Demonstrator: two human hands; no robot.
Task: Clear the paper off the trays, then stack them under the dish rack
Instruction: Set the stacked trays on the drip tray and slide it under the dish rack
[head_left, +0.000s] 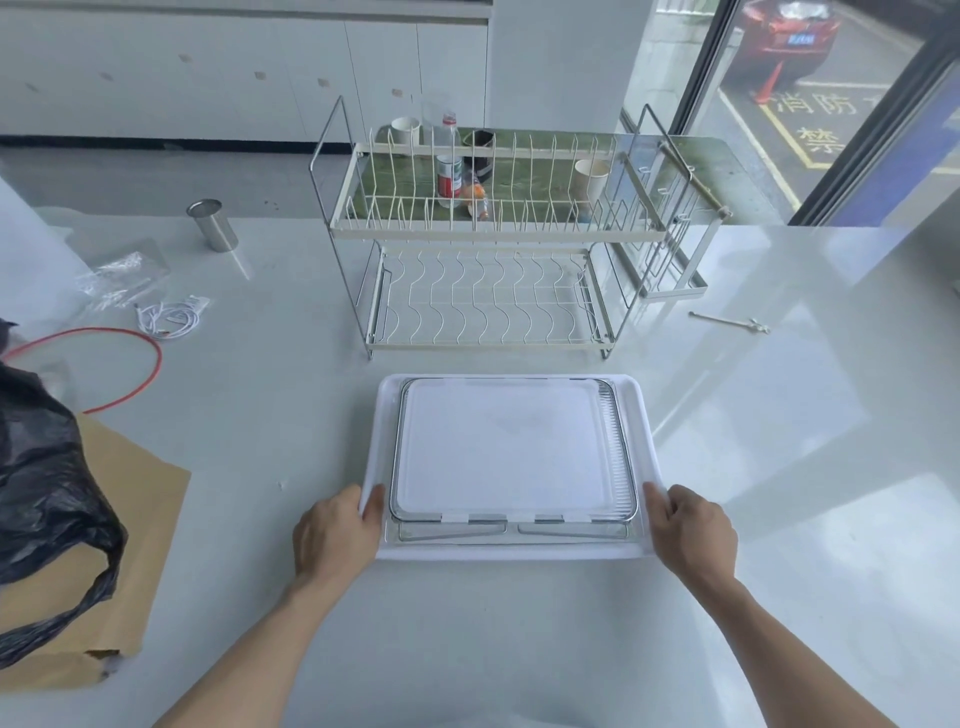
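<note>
Nearest: left hand (336, 535) and right hand (693, 532), each grip curled over a side edge of the white paper sheet (511, 449). On it, clear trays with metal rims (621, 441), resting on the glossy white bench (291, 395). Beyond, just apart: cream two-tier wire dish rack (488, 234), upright. Far left: steel cup (213, 224).

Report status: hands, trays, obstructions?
Left hand and right hand grip white wrap edges. Trays still papered, before dish rack. Path clear.
</note>
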